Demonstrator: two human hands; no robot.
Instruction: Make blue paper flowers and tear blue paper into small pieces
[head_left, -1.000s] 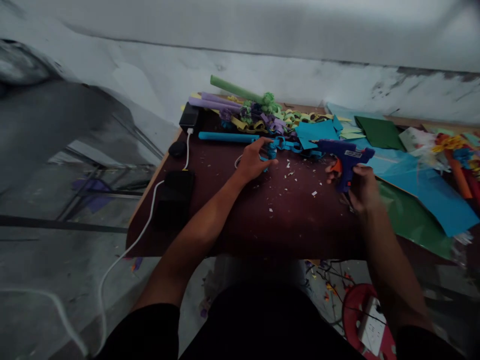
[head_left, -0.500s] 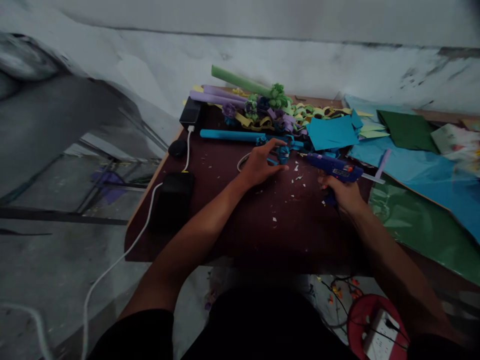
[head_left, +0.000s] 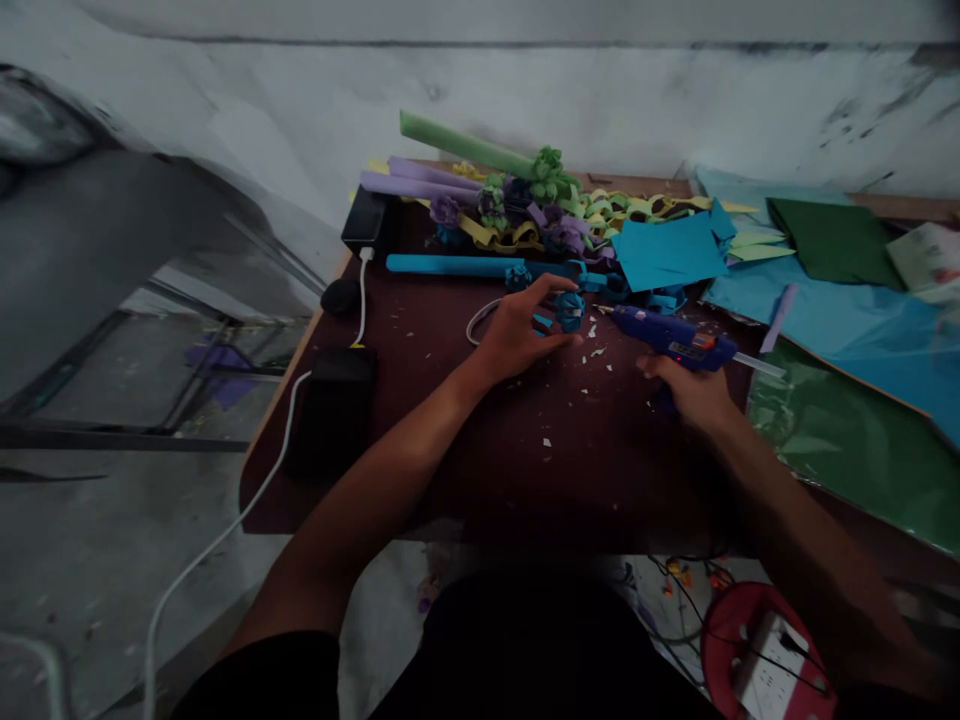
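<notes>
My left hand (head_left: 517,330) curves its fingers and thumb around a small blue paper flower (head_left: 570,312), holding it just above the tabletop. A scrap of blue paper (head_left: 541,324) shows between the fingers. In my right hand (head_left: 694,388) is a dark blue glue gun (head_left: 660,335), gripped by its handle. Its nozzle points left toward the flower, a short way off. A clear glue stick (head_left: 759,366) sticks out of its back end. Behind my left hand lies a blue paper tube (head_left: 454,265) with another blue flower (head_left: 517,277) near its right end.
Green and purple paper tubes (head_left: 465,145), paper flowers and yellow-green paper chains (head_left: 637,205) lie along the wall. Blue sheets (head_left: 667,250) and green film (head_left: 847,450) cover the right side. Black boxes (head_left: 334,400) with a white cable (head_left: 281,450) stand left. White scraps dot the dark table (head_left: 480,470).
The view has shifted slightly. My left hand keeps its curved hold by the blue flower, which shows a little more clearly. The glue gun stays pointed at it, nearly unmoved.
</notes>
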